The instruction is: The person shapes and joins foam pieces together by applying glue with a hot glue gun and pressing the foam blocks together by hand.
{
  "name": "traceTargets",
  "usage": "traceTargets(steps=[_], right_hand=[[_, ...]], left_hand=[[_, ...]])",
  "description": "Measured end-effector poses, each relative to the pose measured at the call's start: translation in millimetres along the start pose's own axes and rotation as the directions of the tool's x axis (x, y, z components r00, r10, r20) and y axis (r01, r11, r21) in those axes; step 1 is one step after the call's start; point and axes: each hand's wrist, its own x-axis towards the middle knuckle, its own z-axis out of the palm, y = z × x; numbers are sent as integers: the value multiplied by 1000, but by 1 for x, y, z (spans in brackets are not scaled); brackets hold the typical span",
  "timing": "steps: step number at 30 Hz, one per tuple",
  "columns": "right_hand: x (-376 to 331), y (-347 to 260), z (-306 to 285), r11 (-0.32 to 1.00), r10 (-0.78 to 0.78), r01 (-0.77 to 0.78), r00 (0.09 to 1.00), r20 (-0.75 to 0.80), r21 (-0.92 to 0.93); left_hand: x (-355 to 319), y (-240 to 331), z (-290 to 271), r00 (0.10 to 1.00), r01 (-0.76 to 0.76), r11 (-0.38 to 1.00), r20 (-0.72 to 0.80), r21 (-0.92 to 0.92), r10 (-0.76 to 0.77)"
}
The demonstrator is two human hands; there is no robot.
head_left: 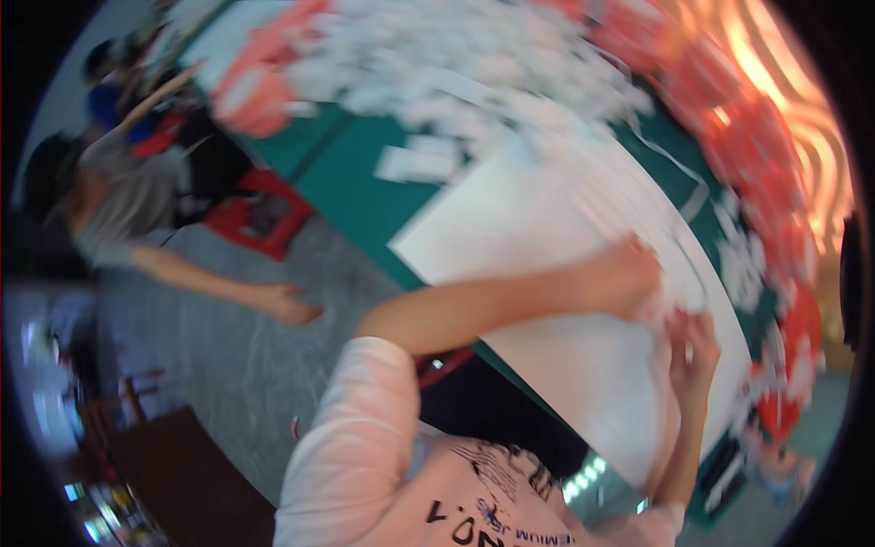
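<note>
My left hand point(627, 278) reaches across to the right over a large white sheet point(510, 214) on the green table. Its fingers are curled in, and what they hold, if anything, is blurred. Close beside it, a little nearer to me, is my right hand point(693, 348), with fingers bent together and tips turned toward the left hand. Something small and pale may be between the two hands, too smeared to name. Beyond them a big heap of small white pieces point(456, 64) covers the far part of the table.
Red-and-white plastic bags point(747, 137) line the table's right side, and more red plastic point(255, 96) lies at the far left. A white strap point(679, 164) curls over the green tabletop point(351, 173). To the left another person point(137, 196) stretches out an arm near a red stool point(264, 214).
</note>
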Motion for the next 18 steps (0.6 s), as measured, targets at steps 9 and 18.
traceTargets(steps=[9,18], right_hand=[[-12,-12,7,978,-20,17,1000,-12,-209],[0,-17,21,946,-94,86,995,-12,-313]], left_hand=[[0,6,14,995,-36,999,-91,12,37],[9,-3,3,1000,-28,996,-8,81,29]])
